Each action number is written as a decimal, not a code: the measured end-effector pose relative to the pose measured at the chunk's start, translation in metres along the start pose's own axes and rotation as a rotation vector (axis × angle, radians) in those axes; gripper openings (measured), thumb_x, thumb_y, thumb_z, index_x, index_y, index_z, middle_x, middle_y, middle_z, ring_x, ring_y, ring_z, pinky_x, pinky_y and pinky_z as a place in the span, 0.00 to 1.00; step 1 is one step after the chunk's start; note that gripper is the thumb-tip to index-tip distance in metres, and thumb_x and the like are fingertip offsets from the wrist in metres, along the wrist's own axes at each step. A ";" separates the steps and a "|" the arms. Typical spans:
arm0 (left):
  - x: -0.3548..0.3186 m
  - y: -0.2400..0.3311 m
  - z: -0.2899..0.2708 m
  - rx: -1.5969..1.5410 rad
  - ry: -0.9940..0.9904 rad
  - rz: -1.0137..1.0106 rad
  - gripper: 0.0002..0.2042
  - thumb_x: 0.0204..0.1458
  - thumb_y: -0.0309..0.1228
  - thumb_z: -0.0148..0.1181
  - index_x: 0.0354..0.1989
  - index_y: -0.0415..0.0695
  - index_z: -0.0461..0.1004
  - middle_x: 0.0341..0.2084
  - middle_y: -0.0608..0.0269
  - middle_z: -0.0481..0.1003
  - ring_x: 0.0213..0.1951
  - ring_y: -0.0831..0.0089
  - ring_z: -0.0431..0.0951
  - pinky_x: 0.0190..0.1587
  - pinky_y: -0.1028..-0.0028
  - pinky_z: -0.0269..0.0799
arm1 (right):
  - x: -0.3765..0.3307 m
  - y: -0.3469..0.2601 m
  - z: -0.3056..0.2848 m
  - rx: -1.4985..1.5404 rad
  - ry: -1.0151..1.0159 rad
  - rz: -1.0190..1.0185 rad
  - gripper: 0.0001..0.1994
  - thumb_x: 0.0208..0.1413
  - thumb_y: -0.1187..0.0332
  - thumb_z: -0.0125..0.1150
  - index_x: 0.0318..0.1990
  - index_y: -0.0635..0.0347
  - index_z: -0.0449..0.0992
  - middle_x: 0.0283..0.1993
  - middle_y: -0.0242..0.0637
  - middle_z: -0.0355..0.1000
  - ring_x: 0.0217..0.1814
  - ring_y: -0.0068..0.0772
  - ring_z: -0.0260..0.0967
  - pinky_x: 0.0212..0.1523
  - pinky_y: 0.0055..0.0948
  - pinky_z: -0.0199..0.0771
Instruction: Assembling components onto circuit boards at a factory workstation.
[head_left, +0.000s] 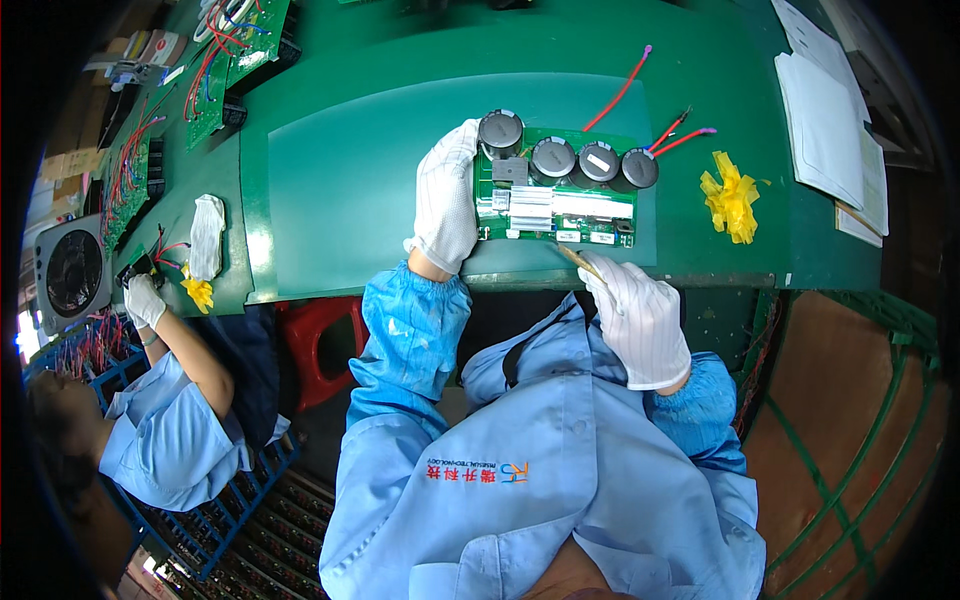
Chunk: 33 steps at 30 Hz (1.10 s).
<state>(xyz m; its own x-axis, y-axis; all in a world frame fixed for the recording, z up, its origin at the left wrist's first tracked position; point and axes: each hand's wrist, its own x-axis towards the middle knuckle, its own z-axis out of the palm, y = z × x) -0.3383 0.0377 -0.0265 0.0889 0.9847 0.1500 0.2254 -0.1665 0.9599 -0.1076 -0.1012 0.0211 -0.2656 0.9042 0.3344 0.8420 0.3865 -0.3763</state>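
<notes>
A green circuit board (549, 239) lies near the front edge of the green table, with several large black round capacitors (553, 158) along its far side. Silver heatsinks (531, 209) sit on its near half. Red wires (617, 90) with small end terminals stick out from its far and right sides. My left hand (446, 195), in a white glove, grips the board by its left edge; its fingertips are partly hidden. Just below the board's near edge, my gloved right hand (640, 322) is closed around a thin tan stick-like tool (578, 261), its tip at the board's edge.
A crumpled yellow bundle (731, 198) lies right of the board, and papers (820, 130) farther right. At the left, a co-worker (175, 420) handles a dark part near a white glove (207, 238), wired boards (132, 190) and a fan (75, 262). A red stool (320, 345) stands under the table.
</notes>
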 end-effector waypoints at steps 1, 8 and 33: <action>-0.001 -0.001 0.001 -0.006 0.003 -0.001 0.17 0.68 0.27 0.45 0.59 0.34 0.73 0.54 0.44 0.77 0.55 0.48 0.77 0.62 0.60 0.70 | 0.000 -0.001 0.002 0.018 0.019 0.005 0.16 0.58 0.67 0.70 0.51 0.60 0.80 0.38 0.35 0.78 0.31 0.35 0.76 0.27 0.32 0.74; -0.001 -0.005 0.001 -0.066 0.002 -0.036 0.17 0.66 0.25 0.47 0.60 0.35 0.72 0.54 0.44 0.77 0.56 0.47 0.77 0.62 0.59 0.70 | 0.008 -0.005 0.004 0.024 0.116 -0.015 0.17 0.57 0.66 0.70 0.52 0.59 0.79 0.35 0.32 0.76 0.27 0.32 0.74 0.25 0.33 0.71; 0.000 0.003 0.000 -0.007 -0.024 -0.033 0.17 0.66 0.27 0.45 0.60 0.36 0.72 0.53 0.45 0.78 0.55 0.49 0.78 0.62 0.60 0.70 | 0.013 0.001 -0.017 0.385 0.003 0.074 0.16 0.56 0.69 0.67 0.52 0.58 0.82 0.28 0.33 0.74 0.23 0.37 0.70 0.28 0.33 0.71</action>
<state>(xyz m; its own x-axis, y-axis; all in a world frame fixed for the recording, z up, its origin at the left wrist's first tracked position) -0.3379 0.0373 -0.0234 0.1051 0.9880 0.1129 0.2214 -0.1339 0.9659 -0.1022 -0.0924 0.0398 -0.2086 0.9320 0.2964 0.6213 0.3603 -0.6959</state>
